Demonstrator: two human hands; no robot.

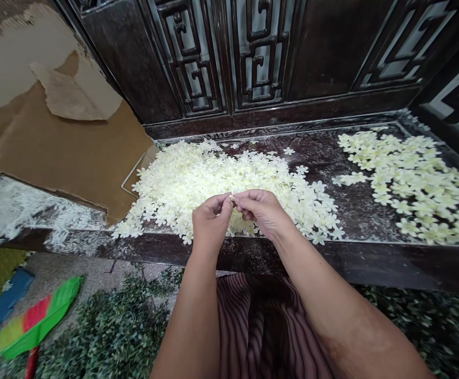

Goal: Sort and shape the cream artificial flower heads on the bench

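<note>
Both hands meet over the front of a heaped pile of pale yellow-white flowers [198, 173] on the dark wooden bench seat [316, 147]. My left hand [212, 210] is closed, thumb and forefinger pinched together. My right hand [263, 210] is closed too, its fingertips touching those of the left. Between the fingertips is a small pale flower piece [233, 199], mostly hidden by the fingers. The flowers in the pile have separate petals and look artificial.
More flat flowers [419, 184] spread at right. A torn cardboard sheet [67, 147] leans at left beside white stringy scraps [0, 205]. A carved backrest [229, 58] stands behind. Green foliage [122, 321] and a colourful broom or duster [40, 318] lie below.
</note>
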